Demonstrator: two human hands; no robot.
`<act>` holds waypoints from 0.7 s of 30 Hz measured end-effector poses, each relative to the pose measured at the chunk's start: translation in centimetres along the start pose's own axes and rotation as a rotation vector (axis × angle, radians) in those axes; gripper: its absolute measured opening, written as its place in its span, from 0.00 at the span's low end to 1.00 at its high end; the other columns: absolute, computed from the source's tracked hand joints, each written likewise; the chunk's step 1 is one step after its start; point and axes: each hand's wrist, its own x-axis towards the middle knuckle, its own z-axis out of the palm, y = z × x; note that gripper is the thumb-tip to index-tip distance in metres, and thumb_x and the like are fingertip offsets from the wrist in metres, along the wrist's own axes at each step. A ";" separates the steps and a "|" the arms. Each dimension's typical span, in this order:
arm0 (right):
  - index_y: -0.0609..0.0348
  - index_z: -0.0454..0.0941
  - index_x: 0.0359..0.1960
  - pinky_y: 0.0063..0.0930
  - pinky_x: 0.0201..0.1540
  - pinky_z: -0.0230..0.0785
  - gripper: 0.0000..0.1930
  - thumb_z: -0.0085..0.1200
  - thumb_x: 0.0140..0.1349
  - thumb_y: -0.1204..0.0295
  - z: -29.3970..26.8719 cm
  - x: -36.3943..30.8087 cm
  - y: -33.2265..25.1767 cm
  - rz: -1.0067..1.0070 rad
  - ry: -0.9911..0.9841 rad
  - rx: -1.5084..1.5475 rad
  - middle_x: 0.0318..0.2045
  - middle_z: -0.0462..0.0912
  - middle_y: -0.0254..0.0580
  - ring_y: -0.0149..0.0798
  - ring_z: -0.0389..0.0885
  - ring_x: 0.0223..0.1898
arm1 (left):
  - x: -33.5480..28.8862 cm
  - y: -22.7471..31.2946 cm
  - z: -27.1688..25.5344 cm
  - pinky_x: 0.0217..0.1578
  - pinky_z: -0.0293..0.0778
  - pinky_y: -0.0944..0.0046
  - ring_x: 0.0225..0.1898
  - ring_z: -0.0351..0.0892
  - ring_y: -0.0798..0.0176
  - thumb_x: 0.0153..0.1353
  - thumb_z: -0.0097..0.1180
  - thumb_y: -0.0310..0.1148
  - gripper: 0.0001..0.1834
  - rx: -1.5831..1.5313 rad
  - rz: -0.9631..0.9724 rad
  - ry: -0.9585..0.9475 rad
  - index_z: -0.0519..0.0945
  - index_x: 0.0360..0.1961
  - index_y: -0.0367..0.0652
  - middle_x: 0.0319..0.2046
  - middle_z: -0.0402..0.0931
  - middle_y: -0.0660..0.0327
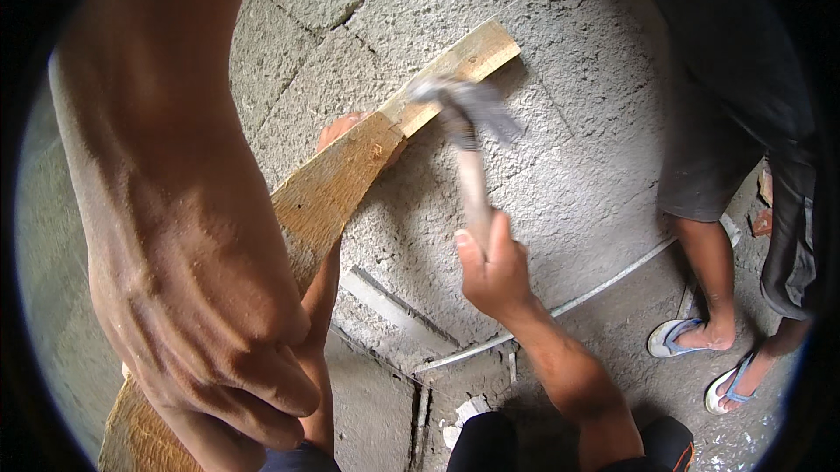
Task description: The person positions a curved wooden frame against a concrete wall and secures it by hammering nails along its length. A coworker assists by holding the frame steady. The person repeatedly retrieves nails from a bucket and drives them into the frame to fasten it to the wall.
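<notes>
My right hand (496, 271) grips the handle of a claw hammer (472, 179), thumb along the wood. The hammer's head is blurred by motion over a short wooden piece (477, 52). That piece meets the end of a longer rough wooden board (328, 179), which slants from lower left to upper right. Behind the joint, my left hand (338, 128) is wrapped round the wood; its fingers show at one edge, and the board covers the rest. A co-worker's large hand (206, 306) reaches down from the upper left and holds the lower part of the board.
A rough grey cement-block wall (560, 139) stands right behind the wood. A thin pale strip (604, 284) runs along its foot. At right, another person in dark shorts (717, 157) and sandals (678, 337) stands close. White rubble (468, 411) lies on the floor near my knees.
</notes>
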 end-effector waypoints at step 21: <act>0.60 0.74 0.41 0.33 0.23 0.73 0.11 0.50 0.75 0.64 -0.6 1.3 0.2 -0.377 0.326 0.180 0.20 0.78 0.39 0.39 0.78 0.16 | 0.6 4.2 -3.4 0.47 0.76 0.44 0.46 0.83 0.48 0.63 0.63 0.60 0.26 0.222 0.014 -0.179 0.85 0.51 0.52 0.44 0.84 0.58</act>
